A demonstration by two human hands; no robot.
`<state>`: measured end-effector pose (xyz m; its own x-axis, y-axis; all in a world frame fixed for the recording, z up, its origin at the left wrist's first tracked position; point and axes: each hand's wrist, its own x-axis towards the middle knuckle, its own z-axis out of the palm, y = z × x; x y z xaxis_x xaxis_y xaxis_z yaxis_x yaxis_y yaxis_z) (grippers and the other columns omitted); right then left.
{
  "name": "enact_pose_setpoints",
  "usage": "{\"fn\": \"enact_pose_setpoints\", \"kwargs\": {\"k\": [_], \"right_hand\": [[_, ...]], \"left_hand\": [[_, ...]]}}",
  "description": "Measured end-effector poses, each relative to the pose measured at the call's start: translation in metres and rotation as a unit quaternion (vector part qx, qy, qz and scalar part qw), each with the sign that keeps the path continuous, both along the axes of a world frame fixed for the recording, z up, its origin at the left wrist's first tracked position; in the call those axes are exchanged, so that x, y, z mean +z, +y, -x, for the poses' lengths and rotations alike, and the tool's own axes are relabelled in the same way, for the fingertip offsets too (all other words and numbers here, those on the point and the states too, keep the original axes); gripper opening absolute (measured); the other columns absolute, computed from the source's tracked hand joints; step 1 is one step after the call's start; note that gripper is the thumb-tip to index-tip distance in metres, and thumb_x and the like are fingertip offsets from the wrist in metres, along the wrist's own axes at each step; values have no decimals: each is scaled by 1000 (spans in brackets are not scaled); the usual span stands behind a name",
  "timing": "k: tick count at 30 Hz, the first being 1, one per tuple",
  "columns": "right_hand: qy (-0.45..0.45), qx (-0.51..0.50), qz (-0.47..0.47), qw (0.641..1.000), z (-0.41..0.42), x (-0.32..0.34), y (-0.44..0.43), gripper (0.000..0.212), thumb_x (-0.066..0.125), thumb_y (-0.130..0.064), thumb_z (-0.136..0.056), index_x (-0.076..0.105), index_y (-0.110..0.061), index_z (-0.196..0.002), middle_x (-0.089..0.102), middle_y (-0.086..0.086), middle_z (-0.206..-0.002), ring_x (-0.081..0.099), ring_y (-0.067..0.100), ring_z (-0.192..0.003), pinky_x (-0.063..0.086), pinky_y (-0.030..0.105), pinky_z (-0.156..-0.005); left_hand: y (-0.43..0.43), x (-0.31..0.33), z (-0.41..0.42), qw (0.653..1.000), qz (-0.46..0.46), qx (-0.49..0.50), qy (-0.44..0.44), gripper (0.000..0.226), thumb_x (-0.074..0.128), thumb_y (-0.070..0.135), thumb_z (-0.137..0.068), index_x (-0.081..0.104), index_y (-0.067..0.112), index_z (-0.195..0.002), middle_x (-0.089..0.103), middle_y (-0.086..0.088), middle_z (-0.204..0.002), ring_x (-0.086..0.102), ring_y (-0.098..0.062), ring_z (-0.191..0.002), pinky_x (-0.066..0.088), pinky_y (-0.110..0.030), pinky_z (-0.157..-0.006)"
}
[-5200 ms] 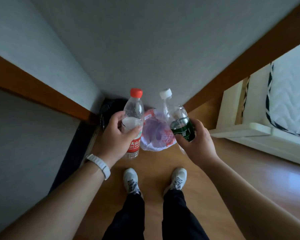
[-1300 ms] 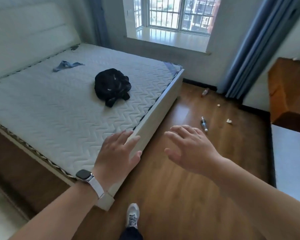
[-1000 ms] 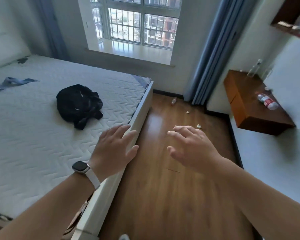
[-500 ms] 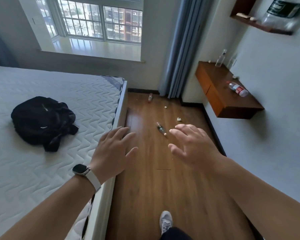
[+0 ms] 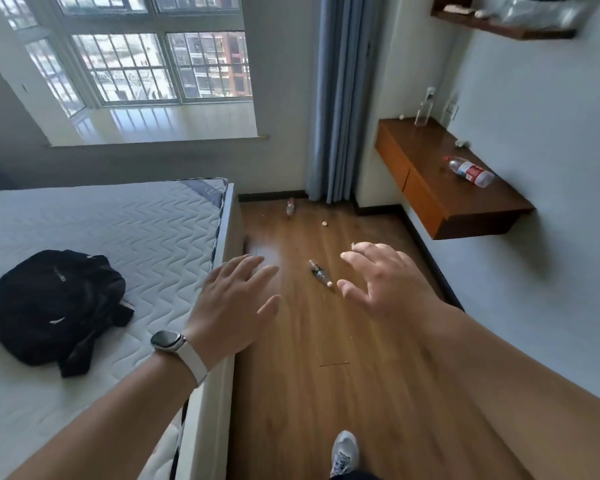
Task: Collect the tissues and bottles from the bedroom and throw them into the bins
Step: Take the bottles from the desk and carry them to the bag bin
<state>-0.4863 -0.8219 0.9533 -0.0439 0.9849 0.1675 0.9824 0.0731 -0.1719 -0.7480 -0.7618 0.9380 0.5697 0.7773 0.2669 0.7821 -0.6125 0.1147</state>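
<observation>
Your bed (image 5: 118,237) fills the 9 o'clock side with a black bag (image 5: 56,306) on it, and the wooden desk (image 5: 447,188) sits on the wall at 2 o'clock. Your left hand (image 5: 232,306) and right hand (image 5: 385,282) are both out front, apart, fingers loose and holding nothing. On the floor (image 5: 326,375), a dark-label bottle (image 5: 320,271) lies at 12 o'clock between them. There's a red-label bottle (image 5: 470,172) lying on the desk, another bottle (image 5: 290,206) by the curtain (image 5: 336,98), and a tissue wad (image 5: 324,223) at its 4 o'clock.
</observation>
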Motion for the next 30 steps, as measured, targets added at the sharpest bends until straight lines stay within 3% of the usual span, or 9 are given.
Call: {"fn": "enact_pose_setpoints", "kwargs": {"k": [6, 12, 30], "right_hand": [[4, -40, -38, 998, -100, 12, 46, 59, 36, -56, -87, 61, -18, -124, 57, 4, -129, 52, 25, -118, 42, 43, -92], [14, -89, -34, 995, -184, 5, 57, 52, 40, -53, -89, 60, -19, -124, 57, 3, -128, 51, 23, -117, 42, 43, -93], [24, -222, 2, 975, -312, -17, 88, 59, 30, -57, -90, 53, -21, -130, 52, -4, -130, 45, 18, -120, 39, 39, -98]], "left_hand": [[64, 24, -103, 999, -25, -48, 0, 51, 42, 52, -88, 56, 25, -129, 56, -2, -135, 47, -24, -129, 36, -42, -105], [101, 17, -196, 994, -23, -104, 15, 47, 48, 51, -89, 53, 28, -131, 53, 3, -139, 43, -20, -133, 30, -39, -110], [205, -2, -366, 974, 21, -226, 18, 52, 46, 55, -88, 53, 29, -133, 51, 4, -141, 40, -20, -135, 30, -44, -111]]}}
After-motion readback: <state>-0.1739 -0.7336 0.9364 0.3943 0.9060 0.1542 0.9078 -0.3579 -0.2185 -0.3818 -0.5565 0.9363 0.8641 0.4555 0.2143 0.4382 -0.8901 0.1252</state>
